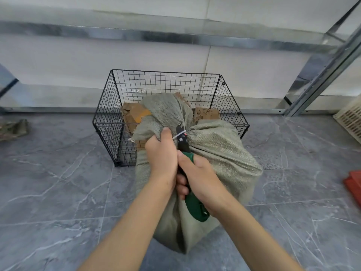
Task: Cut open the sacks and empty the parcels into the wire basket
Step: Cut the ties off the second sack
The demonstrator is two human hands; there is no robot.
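**Two hands on the sack [224, 153]**

The left hand [163, 148] grips the sack's gathered neck; the right hand [201, 175], just beside it, is closed round a knife [195, 208], blade at the tie [179, 133]. Beyond both, the basket [166, 72] holds parcels [207, 113].

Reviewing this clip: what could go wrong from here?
1. The right hand holds the knife with its blade at the tie, right beside the left hand gripping the sack; a slip could cut the thumb.
2. The sack only partly overhangs the basket; once opened, contents may spill onto the floor.
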